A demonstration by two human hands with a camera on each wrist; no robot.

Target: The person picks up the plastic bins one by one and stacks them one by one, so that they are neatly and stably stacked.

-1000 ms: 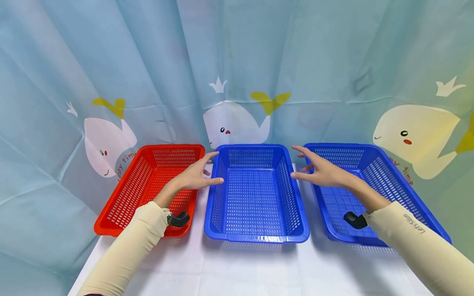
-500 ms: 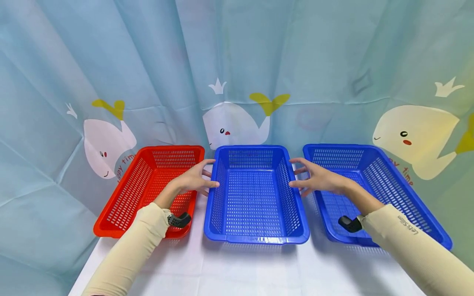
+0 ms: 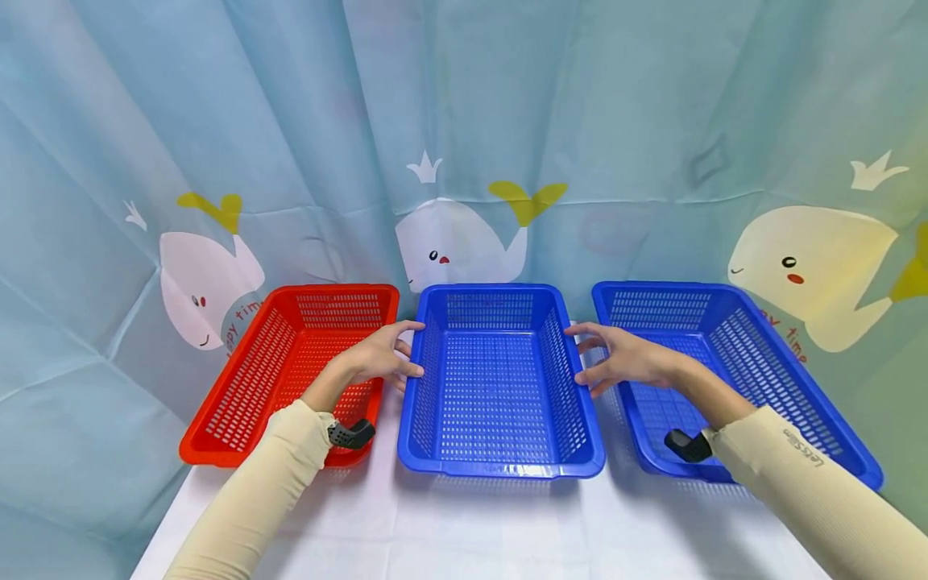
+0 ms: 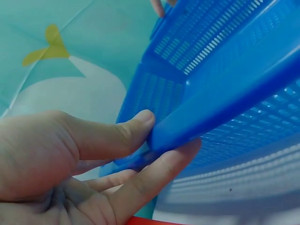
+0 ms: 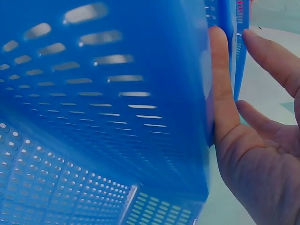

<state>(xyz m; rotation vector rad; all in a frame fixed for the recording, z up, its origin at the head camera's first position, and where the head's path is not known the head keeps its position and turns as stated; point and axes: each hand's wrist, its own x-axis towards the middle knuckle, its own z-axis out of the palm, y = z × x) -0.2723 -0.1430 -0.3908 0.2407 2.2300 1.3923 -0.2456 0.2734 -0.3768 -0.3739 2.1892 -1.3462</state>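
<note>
The middle blue plastic basket (image 3: 500,469) stands between my two hands in the head view. My left hand (image 3: 379,354) grips its left rim. In the left wrist view, the thumb (image 4: 133,129) lies at the rim (image 4: 211,108), with fingers (image 4: 161,176) underneath. My right hand (image 3: 623,356) holds the opposite rim from outside, thumb and index fingertips on its edge. In the right wrist view, a blue basket wall (image 5: 159,61) fills the left side and partly hides where the right hand (image 5: 262,164) meets the rim.
A red plastic basket (image 3: 239,449) stands at the left, below my left forearm. Another blue basket (image 3: 797,346) stands at the right, below my right forearm. All rest on a white-covered table (image 3: 464,532) before a whale-patterned curtain (image 3: 464,97).
Both hands have come down onto the side rims of the middle basket, from spread fingers above them a second ago. The baskets stay where they were.
</note>
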